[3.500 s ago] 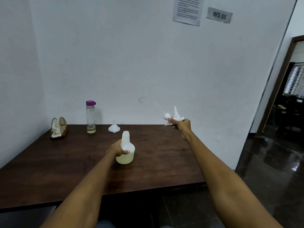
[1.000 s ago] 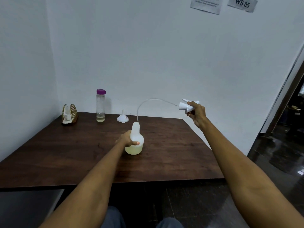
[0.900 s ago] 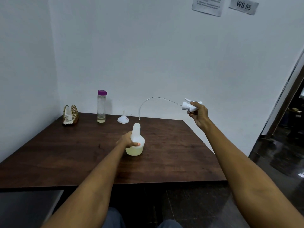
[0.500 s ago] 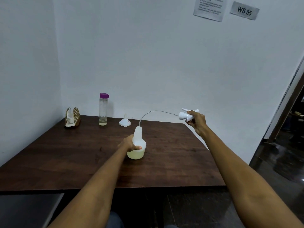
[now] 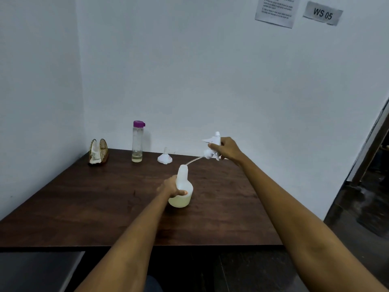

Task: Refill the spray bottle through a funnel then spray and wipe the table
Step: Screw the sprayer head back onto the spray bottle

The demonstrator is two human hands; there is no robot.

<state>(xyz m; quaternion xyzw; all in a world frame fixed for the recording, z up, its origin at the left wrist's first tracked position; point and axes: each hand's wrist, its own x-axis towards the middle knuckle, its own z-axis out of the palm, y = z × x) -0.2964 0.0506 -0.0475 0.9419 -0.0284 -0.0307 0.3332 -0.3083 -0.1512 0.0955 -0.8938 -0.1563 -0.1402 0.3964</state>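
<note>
1. A dark wooden table (image 5: 84,199) is set into a corner of white walls. Along its far edge, from left to right, are seen a wire napkin holder (image 5: 99,151) with pale paper in it, a clear water bottle (image 5: 137,141) with a purple cap and a little yellowish liquid at the bottom, and a white funnel (image 5: 165,158) resting wide end down.
2. The funnel is well apart from the spray bottle (image 5: 181,190), and nothing is seen between them on the tabletop.
3. The spray bottle, a translucent white one with pale liquid in its lower part, stands upright near the middle of the table with its neck uncovered.
4. The bottle's neck is gripped by the left hand (image 5: 171,186), the thumb curled round the front.
5. The spray head (image 5: 213,147) is held above the table, to the right of the bottle, by the right hand (image 5: 228,149), whose fingers are wrapped round it.
6. A thin dip tube (image 5: 194,160) runs from the spray head down to the bottle's mouth.
7. A grey wall sign (image 5: 322,13) reads "WS 05"; the printed sheet (image 5: 275,10) beside it is too small to be read.
</note>
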